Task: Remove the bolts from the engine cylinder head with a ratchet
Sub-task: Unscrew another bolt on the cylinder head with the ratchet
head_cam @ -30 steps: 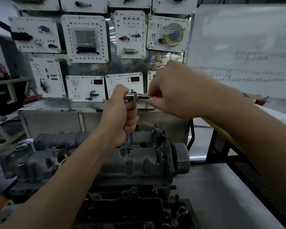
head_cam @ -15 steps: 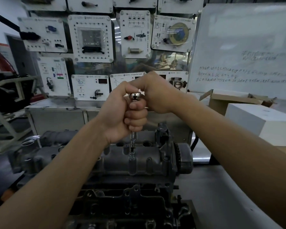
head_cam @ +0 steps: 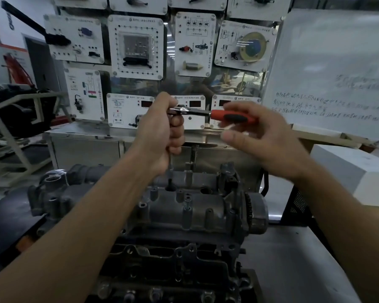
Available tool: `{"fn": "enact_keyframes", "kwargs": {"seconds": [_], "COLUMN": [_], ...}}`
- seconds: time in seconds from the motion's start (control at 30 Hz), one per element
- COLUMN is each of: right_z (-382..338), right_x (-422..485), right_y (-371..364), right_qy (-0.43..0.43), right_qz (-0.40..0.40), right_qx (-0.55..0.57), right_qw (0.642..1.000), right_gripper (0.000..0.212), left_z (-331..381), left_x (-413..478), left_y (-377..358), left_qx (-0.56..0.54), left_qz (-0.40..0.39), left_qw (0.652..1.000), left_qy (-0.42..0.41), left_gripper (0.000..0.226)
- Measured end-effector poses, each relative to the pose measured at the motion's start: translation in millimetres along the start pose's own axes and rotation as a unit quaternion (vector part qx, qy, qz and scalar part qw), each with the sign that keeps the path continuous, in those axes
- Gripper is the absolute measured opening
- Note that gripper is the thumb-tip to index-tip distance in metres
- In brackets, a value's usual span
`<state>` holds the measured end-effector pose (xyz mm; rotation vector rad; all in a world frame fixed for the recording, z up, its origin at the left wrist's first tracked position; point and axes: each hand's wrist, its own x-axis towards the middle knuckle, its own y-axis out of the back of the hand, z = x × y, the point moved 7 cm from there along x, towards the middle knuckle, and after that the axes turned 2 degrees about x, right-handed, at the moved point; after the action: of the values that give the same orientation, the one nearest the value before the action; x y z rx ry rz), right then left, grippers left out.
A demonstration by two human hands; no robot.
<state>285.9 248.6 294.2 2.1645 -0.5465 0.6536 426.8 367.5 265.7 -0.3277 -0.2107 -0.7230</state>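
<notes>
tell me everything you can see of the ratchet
The ratchet has a red grip with black inlay, a shiny metal shank and a thin dark extension. The handle lies about level, pointing right; the extension drops straight down into a recess in the top of the cylinder head. The left hand grips round the head end and upper extension, hiding the drive. The right hand is blurred; its fingers lie against the grip, thumb apart below it.

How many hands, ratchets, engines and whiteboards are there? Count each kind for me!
hands: 2 (left hand, right hand)
ratchet: 1
engine cylinder head: 1
whiteboard: 1
total: 5
</notes>
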Motion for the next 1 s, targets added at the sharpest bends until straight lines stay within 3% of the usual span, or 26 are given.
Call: {"fn": "enact_keyframes", "kwargs": {"seconds": [0.13,0.2,0.27,0.33,0.43,0.63,0.77,1.0], "right_z": [31.7,37.4,33.8,30.8,29.0,29.6,29.1,29.3], "right_x": [-3.1,-3.6,-5.5,-9.3,-11.7,-18.1,-14.0,-12.4], "right_y": [-40.6,-61.5,-81.6,-93.8,-98.5,-101.5,-102.9,-101.2], "right_qy": [-0.086,-0.106,-0.066,-0.052,-0.039,0.008,-0.009,-0.002], "right_qz": [0.007,-0.035,-0.133,-0.215,-0.258,-0.263,-0.256,-0.244], "right_qx": [0.077,-0.022,-0.169,-0.206,-0.232,-0.284,-0.264,-0.201], "right_qw": [0.993,0.993,0.974,0.953,0.937,0.922,0.930,0.949], "right_gripper": [0.106,0.084,0.051,0.049,0.036,0.029,0.043,0.025], "left_z": [0.8,-2.5,-4.4,-5.8,-8.5,-20.0,-25.2,-41.4], "left_x": [1.0,0.5,0.5,0.5,0.2,-1.7,-2.2,-2.7], "left_y": [26.6,37.0,42.9,44.2,39.2,30.8,30.4,32.9], "left_qx": [0.010,-0.013,-0.025,-0.027,-0.030,-0.039,-0.061,-0.085], "left_qz": [0.039,0.051,0.054,0.052,0.036,0.019,0.003,-0.020], "left_qw": [0.999,0.999,0.998,0.998,0.999,0.999,0.997,0.990], "left_qy": [0.001,0.011,0.011,0.010,0.011,0.030,0.053,0.108], "left_gripper": [0.041,0.040,0.040,0.040,0.040,0.040,0.040,0.039]}}
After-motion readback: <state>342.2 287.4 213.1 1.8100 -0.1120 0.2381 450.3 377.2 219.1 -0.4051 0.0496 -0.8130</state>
